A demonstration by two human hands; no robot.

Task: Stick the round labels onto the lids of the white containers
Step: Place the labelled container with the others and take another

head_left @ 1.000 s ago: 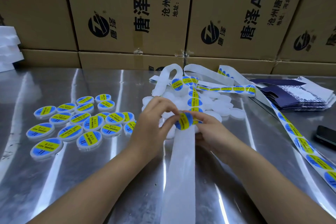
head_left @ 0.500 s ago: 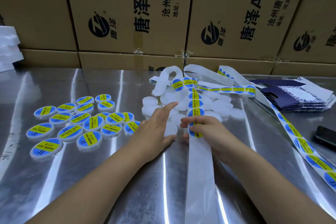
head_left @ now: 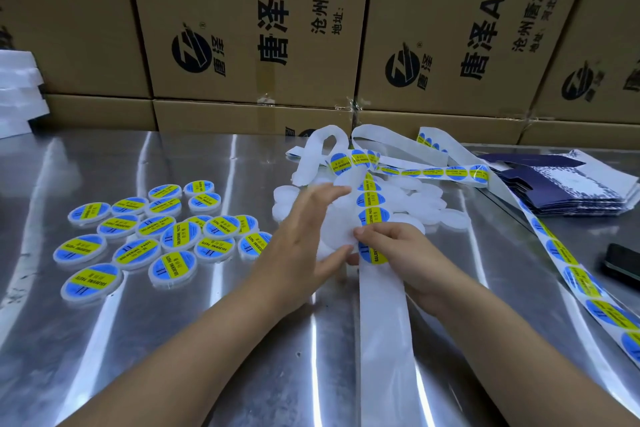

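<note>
Left hand (head_left: 304, 236): fingers nearly straight, thumb opposed. I appear to hold one white container (head_left: 337, 234) between thumb and fingertips, though motion blur softens the contact.
Right hand (head_left: 407, 253): fingertips drawn together, pinching the upper edge of a round label (head_left: 373, 253) printed SOLDERING PASTE.
Round label: blue with a yellow band, nearest to me in the row on the backing strip (head_left: 382, 340), just right of the held container.
Backing strip: bare white paper from my right hand to the bottom edge. Beyond my hand it carries more labels across the pile.
Unlabelled containers (head_left: 426, 199): loose white pile beyond both hands, partly under the strip.
Labelled containers (head_left: 156, 236): cluster lying flat, lids up, to the left of my left hand.
Label strip (head_left: 571, 270): runs diagonally along the right side.
Table (head_left: 225, 340): reflective metal.
Surroundings: cardboard boxes (head_left: 242, 28) along the far edge, stack of dark blue flat cartons (head_left: 561, 191) at far right, phone (head_left: 623, 262) at the right edge.
</note>
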